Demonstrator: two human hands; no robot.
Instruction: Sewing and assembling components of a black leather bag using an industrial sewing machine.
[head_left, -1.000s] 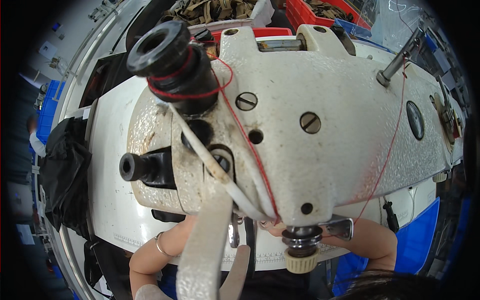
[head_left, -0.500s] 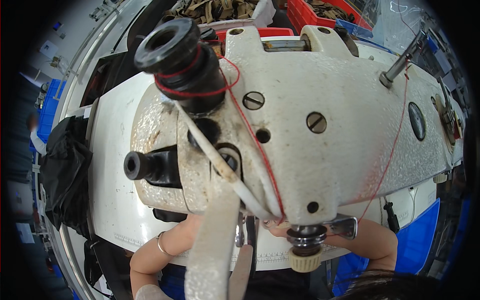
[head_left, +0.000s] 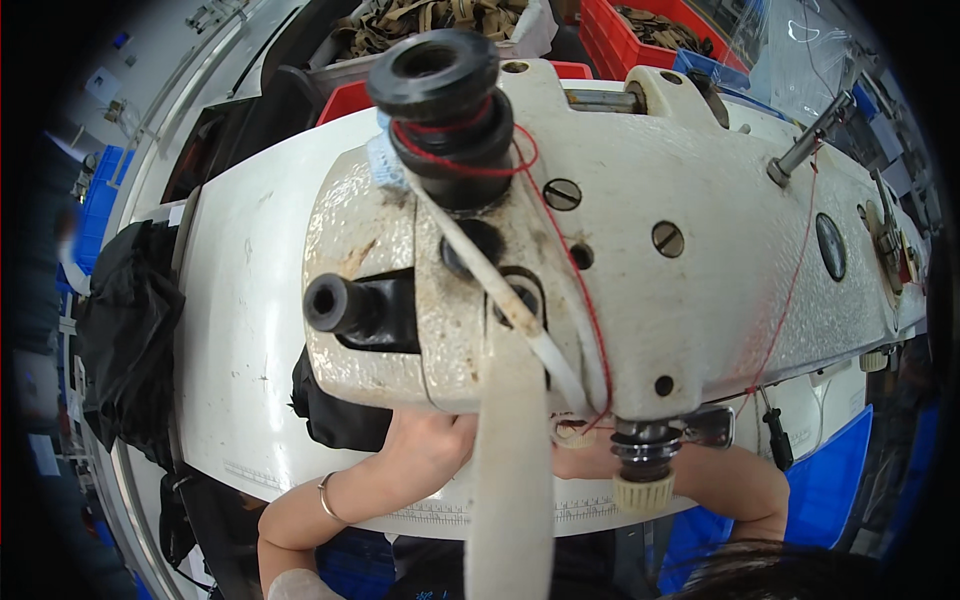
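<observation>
A white sewing machine fills the middle of the view and hides much of my hands. Under its left end, my left hand is bent closed on the table, its fingertips covered. Black fabric lies bunched right beside that hand. My right hand is low behind the thread tension knob, with its fingers out of sight. Red thread runs from the black post down the machine's front. A pale lever stands out toward me between my forearms.
Black cloth hangs at the left edge of the white table. Beyond the machine are a red crate and a bin of brown strips. A blue bin sits at the right, near a black-handled tool.
The view has shifted, so the machine appears further right. More of my left hand now shows, and the black fabric beside it has come further into view.
</observation>
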